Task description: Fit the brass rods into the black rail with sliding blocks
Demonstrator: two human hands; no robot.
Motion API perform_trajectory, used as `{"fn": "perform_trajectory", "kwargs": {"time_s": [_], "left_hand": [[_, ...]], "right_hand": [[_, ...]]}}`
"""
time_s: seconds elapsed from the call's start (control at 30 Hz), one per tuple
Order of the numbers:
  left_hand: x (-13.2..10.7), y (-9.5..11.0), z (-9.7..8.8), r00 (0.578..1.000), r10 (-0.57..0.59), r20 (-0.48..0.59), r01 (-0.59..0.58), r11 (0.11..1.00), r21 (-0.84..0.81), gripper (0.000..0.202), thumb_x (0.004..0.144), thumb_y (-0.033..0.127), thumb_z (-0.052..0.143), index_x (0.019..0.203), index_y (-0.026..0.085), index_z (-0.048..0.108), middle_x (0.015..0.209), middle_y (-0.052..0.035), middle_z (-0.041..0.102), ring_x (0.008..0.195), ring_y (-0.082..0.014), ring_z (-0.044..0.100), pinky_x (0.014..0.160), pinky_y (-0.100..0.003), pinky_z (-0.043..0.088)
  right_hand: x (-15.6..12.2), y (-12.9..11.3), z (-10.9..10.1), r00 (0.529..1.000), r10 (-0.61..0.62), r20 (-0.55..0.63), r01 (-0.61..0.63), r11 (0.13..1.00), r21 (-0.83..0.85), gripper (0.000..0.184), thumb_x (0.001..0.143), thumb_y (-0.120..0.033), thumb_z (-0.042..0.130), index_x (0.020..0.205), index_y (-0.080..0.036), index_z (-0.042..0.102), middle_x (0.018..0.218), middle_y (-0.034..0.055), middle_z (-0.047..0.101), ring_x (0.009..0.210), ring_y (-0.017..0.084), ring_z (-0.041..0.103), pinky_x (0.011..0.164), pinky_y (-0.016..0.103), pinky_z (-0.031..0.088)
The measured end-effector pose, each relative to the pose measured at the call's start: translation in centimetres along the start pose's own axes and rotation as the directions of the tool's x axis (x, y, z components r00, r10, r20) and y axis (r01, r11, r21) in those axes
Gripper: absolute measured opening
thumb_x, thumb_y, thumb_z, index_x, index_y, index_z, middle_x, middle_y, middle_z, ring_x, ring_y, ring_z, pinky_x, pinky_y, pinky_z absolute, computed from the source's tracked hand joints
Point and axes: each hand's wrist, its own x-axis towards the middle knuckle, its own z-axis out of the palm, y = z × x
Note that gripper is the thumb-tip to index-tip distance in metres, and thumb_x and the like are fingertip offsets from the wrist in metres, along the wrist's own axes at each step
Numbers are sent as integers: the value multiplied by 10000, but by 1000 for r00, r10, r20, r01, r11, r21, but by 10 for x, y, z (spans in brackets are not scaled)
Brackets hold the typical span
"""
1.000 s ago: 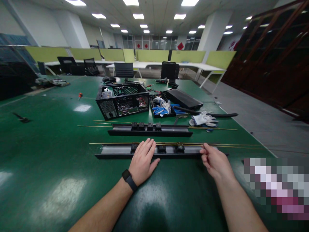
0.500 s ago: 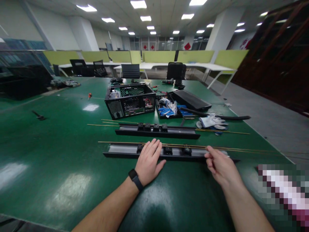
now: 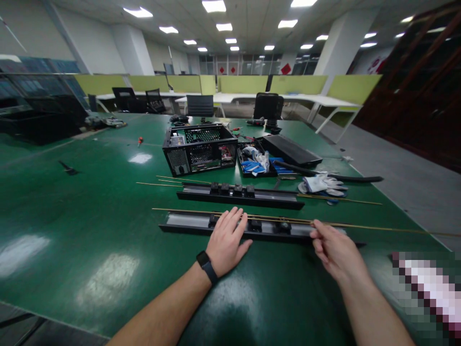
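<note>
A long black channel (image 3: 194, 230) with a pale inner strip lies across the table in front of me. Several small black blocks (image 3: 284, 226) sit along it, and thin brass-coloured rods (image 3: 389, 228) run lengthwise over it, sticking out past the right end. My left hand (image 3: 228, 242), a dark watch on its wrist, lies stretched out over the channel and rods, covering part of a block. At the right end my right hand (image 3: 334, 247) pinches a rod between thumb and forefinger. Behind lies a second black channel (image 3: 237, 199) with similar blocks and rods.
A black computer case (image 3: 200, 156) stands open behind the channels. Right of it are a black tray (image 3: 264, 173) with gloves, a black panel (image 3: 291, 149), white gloves (image 3: 324, 183) and a black tube (image 3: 360, 179). A dark tool (image 3: 68, 168) lies at left on the green table (image 3: 108, 230).
The whole scene has shifted slightly right as my head turned. Rod ends on the right now look closer together. Both hands keep nearly the same places on the channel.
</note>
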Motion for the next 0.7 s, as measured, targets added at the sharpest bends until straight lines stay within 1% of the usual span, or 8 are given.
{"fn": "perform_trajectory", "kwargs": {"time_s": [0.17, 0.23, 0.3, 0.37, 0.43, 0.5, 0.63, 0.7], "left_hand": [[1, 0, 0, 1000, 4, -8, -4, 1000, -2, 652, 914, 345, 568, 1488, 135, 342, 1517, -156, 420, 1458, -288, 299, 1185, -514, 282], [1, 0, 0, 1000, 2, -8, -2, 1000, 1, 652, 912, 343, 569, 1488, 136, 343, 1512, -155, 426, 1453, -290, 312, 1183, -513, 287], [1, 0, 0, 1000, -1, 1, 1, 1000, 5, 644, 912, 340, 571, 1482, 132, 354, 1514, -155, 425, 1451, -287, 315, 1185, -505, 288], [0, 0, 0, 1000, -3, 8, 3, 1000, 7, 641, 912, 341, 573, 1478, 126, 360, 1516, -155, 420, 1454, -286, 310, 1188, -499, 286], [0, 0, 0, 1000, -4, 8, 3, 1000, 5, 648, 911, 343, 576, 1480, 123, 356, 1520, -157, 415, 1458, -287, 301, 1188, -500, 284], [0, 1, 0, 1000, -1, 4, 1, 1000, -2, 660, 910, 342, 579, 1487, 126, 343, 1524, -158, 409, 1463, -286, 291, 1188, -505, 285], [0, 0, 0, 1000, 6, -1, -6, 1000, -5, 662, 911, 333, 578, 1492, 130, 334, 1524, -156, 409, 1461, -282, 294, 1188, -506, 283], [0, 0, 0, 1000, 6, -4, -6, 1000, 0, 654, 910, 331, 578, 1486, 127, 344, 1518, -156, 418, 1458, -281, 301, 1189, -501, 282]], "right_hand": [[-11, 4, 15, 993, 66, 101, -62, 997, -42, 257, 777, -352, 760, 831, -146, 617, 609, 2, 607, 308, 42, 366, 213, 123, 186], [-10, 2, 13, 996, 60, 62, -58, 997, -41, 241, 807, -346, 730, 840, -136, 615, 611, 16, 615, 299, 42, 363, 210, 126, 181], [-5, -2, 7, 999, 47, -19, -47, 999, -13, 219, 833, -335, 701, 843, -141, 601, 606, 16, 613, 294, 46, 367, 208, 129, 186], [0, -5, 0, 994, 35, -101, -33, 999, 21, 197, 848, -323, 683, 824, -163, 571, 597, -1, 600, 296, 51, 377, 209, 129, 202], [2, -6, -3, 989, 28, -144, -24, 999, 29, 197, 848, -314, 683, 799, -180, 547, 574, -26, 571, 297, 52, 376, 209, 129, 212], [0, -4, 0, 994, 34, -107, -33, 999, 13, 208, 827, -307, 709, 789, -180, 549, 560, -38, 551, 297, 48, 366, 210, 126, 208], [-10, 2, 14, 993, 74, 90, -72, 997, -21, 233, 795, -322, 746, 829, -154, 589, 605, -6, 595, 301, 38, 357, 210, 124, 187], [-11, 2, 15, 995, 76, 70, -75, 997, -17, 236, 810, -334, 731, 841, -147, 591, 610, 5, 608, 297, 42, 361, 209, 128, 186]]}}
